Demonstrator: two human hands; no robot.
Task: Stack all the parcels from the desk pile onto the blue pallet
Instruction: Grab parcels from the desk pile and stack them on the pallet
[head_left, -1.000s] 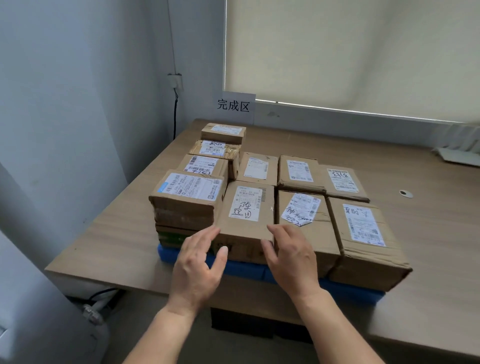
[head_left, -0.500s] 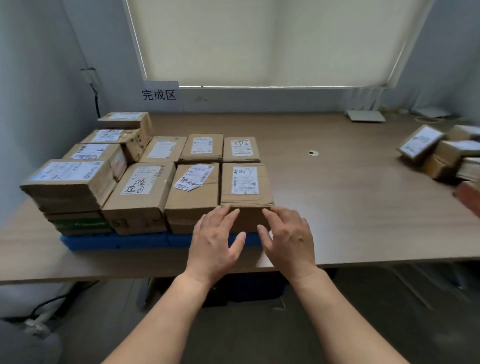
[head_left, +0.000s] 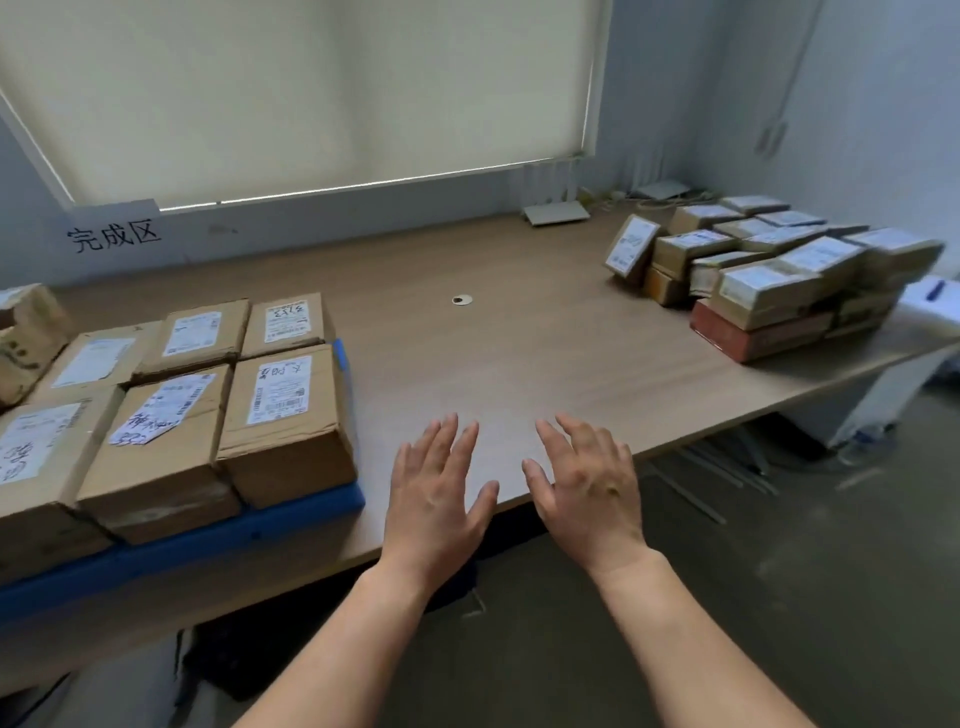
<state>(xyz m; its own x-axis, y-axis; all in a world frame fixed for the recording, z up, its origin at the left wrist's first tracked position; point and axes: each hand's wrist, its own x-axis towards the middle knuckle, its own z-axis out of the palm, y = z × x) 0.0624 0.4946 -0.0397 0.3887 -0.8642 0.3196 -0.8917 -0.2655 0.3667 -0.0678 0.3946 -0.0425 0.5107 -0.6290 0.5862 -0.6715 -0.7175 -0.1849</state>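
Several brown cardboard parcels (head_left: 283, 415) with white labels lie side by side on the blue pallet (head_left: 208, 540) at the desk's left. A loose pile of parcels (head_left: 769, 275) sits at the far right of the desk. My left hand (head_left: 436, 499) and my right hand (head_left: 587, 483) hover over the desk's front edge between the two groups, palms down, fingers spread, holding nothing. Both hands are to the right of the pallet and apart from every parcel.
The wooden desk (head_left: 519, 353) has a small round cable hole (head_left: 461, 300) in its middle. A white flat device (head_left: 556, 212) lies by the back wall under the window blind. A paper sign (head_left: 114, 236) hangs at the left. Dark floor lies below.
The view has swung right, bringing the desk pile into sight. Both hands have left the front of the pallet parcels and moved right over bare desk.
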